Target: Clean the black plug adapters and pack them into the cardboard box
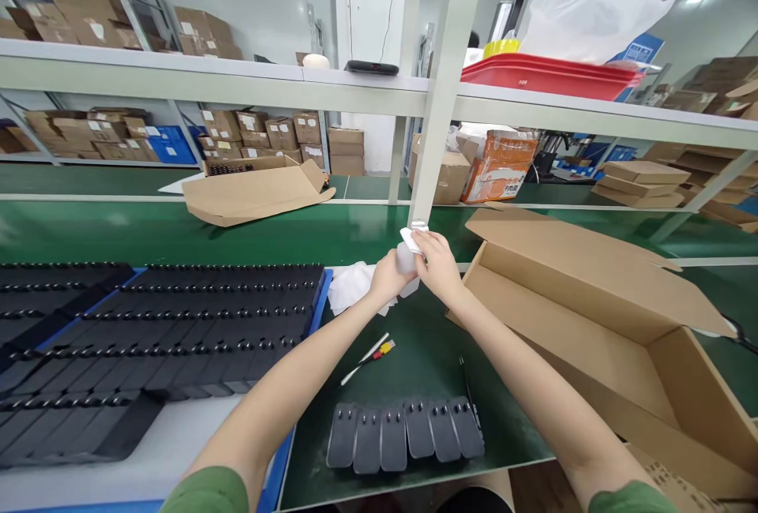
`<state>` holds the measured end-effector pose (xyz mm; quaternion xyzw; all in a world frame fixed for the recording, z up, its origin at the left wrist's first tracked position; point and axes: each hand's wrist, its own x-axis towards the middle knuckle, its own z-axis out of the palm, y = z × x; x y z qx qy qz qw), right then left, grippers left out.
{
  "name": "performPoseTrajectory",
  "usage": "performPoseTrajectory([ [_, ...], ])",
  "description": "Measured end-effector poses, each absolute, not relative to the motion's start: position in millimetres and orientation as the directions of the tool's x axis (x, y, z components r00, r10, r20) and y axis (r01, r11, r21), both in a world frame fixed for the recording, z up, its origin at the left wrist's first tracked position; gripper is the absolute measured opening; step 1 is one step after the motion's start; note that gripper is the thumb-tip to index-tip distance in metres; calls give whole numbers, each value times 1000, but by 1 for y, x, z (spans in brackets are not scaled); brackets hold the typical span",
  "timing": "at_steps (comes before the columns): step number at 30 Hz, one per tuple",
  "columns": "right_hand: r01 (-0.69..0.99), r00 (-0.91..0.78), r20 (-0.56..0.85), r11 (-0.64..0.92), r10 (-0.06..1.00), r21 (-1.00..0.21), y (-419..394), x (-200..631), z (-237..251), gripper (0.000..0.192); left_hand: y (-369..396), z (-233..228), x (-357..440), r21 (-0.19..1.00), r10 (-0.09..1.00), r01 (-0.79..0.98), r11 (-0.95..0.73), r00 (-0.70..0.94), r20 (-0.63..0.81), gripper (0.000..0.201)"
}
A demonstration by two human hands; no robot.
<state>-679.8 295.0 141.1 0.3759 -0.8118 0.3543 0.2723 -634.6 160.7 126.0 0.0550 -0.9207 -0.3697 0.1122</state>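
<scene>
Head view: both hands mid-desk, close together, just this side of the shelf post (441,87). Left hand (386,276) has fingers clamped on a pale piece (405,258); right hand (439,264) has fingers closed on a white piece (410,240) right against it, slightly farther. Exact shape of either: can't tell, fingers cover them.

White cloth (352,289) lies just left of the left hand. Nearer on the green desk (414,359): cable with red and yellow plugs (382,351), beside a white stick (358,371). Near edge: row of six black parts (393,442), dark thin tool (467,383) touching the right end or just beside it, can't tell.

Left: blue tray (323,304) packed with rows of black units (213,323). Right: open box (583,339). Far left: open carton (257,193). Far right, up on the shelf: red tray (548,77).
</scene>
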Motion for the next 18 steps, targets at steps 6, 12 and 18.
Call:
performPoseTrajectory([
  [6, -630, -744, 666, 388, -53, -672, 300, -670, 137, 47, 177, 153, -632, 435, -96, 12, 900, -970, 224, 43],
  [12, -346, -904, 346, 46, 250, -937, 297, -679, 141, 34, 184, 220, -641, 68, 107, 116, 991, -987, 120, 49],
  [18, -33, -972, -49, -342, 228, -939, 277, -676, 143, 19, 181, 264, -646, -180, 200, 214, 960, -975, -92, 41],
])
